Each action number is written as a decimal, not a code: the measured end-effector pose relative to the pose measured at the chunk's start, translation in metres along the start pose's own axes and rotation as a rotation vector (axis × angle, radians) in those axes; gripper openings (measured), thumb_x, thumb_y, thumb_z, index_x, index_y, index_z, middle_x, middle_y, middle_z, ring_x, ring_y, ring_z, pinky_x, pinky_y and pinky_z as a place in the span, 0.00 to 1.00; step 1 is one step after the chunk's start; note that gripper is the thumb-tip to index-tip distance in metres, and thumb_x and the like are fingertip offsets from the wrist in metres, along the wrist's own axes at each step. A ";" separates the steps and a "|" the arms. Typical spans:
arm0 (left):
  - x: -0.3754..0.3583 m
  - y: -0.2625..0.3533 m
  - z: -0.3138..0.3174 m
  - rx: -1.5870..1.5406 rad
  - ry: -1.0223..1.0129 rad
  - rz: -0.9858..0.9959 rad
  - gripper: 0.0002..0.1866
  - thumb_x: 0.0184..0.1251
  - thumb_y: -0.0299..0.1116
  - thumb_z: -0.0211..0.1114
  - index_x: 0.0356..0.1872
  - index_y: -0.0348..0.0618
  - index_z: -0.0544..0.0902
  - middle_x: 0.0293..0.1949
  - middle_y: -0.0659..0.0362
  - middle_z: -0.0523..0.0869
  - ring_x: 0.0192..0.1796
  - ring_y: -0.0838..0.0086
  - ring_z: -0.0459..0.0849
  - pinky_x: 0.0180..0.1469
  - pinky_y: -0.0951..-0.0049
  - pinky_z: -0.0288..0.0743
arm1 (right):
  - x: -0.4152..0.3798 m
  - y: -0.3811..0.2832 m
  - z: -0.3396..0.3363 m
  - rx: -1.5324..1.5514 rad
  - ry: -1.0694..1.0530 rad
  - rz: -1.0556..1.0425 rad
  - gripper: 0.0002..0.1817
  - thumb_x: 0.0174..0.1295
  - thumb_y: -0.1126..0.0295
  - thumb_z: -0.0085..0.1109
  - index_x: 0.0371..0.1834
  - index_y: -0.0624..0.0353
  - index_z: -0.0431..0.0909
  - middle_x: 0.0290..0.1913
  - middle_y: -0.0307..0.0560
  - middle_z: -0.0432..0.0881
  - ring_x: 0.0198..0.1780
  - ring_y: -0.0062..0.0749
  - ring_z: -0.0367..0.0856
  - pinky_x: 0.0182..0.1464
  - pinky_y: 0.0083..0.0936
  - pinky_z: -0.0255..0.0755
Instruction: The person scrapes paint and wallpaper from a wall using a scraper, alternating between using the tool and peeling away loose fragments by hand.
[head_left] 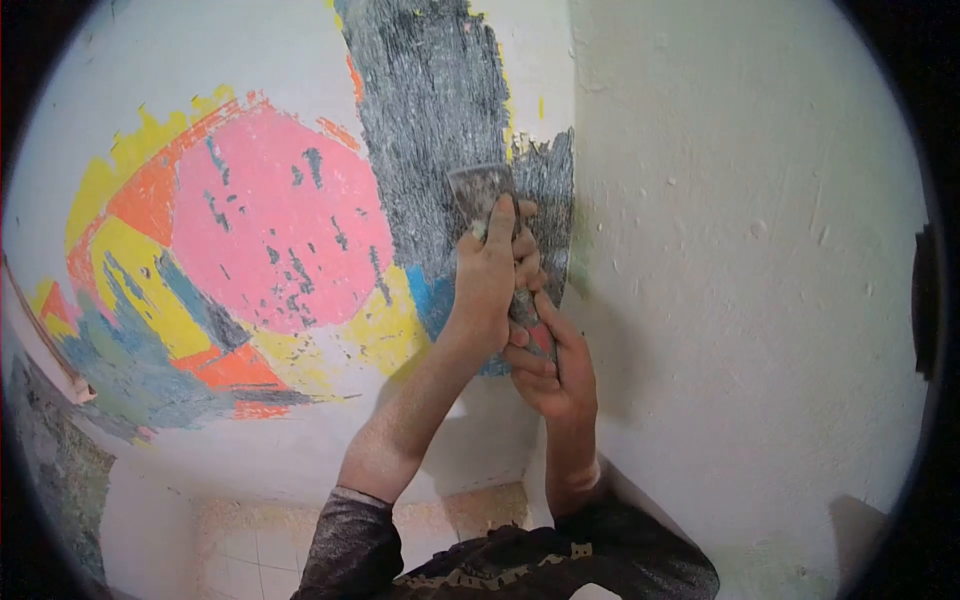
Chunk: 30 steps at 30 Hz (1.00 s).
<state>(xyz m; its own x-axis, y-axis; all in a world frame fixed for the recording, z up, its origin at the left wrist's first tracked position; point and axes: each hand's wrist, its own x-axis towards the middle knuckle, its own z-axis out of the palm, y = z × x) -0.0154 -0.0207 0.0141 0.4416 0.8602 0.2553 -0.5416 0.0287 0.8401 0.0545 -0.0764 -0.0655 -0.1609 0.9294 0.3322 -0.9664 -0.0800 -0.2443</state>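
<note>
Both hands grip a scraper with a wide, dusty metal blade [474, 186] and a grey and red handle [538, 338]. My left hand [490, 272] is wrapped around its upper part, with the thumb stretched up along the blade. Lower down, my right hand [562, 372] closes around the handle end. The blade points up and slightly left, overlapping a rough dark grey band [430, 110] on the painted wall. That band has ragged edges, with traces of yellow paint along its sides.
A pink circle [285, 215] with grey scraped spots lies left of the band, amid orange and yellow patches. A plain whitish wall [740, 250] meets the painted wall at a corner just right of my hands. Tiles [255, 555] show low at the left.
</note>
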 end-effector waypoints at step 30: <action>0.000 -0.021 -0.013 0.072 -0.335 0.036 0.24 0.75 0.51 0.43 0.47 0.39 0.76 0.33 0.59 0.82 0.35 0.79 0.79 0.39 0.77 0.75 | -0.014 0.015 0.008 -1.987 0.412 -1.089 0.25 0.62 0.75 0.52 0.63 0.69 0.65 0.43 0.53 0.77 0.42 0.31 0.76 0.46 0.28 0.71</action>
<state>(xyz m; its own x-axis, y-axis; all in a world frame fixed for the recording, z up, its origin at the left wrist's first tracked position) -0.0134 -0.0143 -0.0101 0.6401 0.6445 0.4181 -0.5145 -0.0446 0.8564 0.0410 -0.0938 -0.0663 0.3864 0.3845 0.8383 0.7363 0.4187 -0.5315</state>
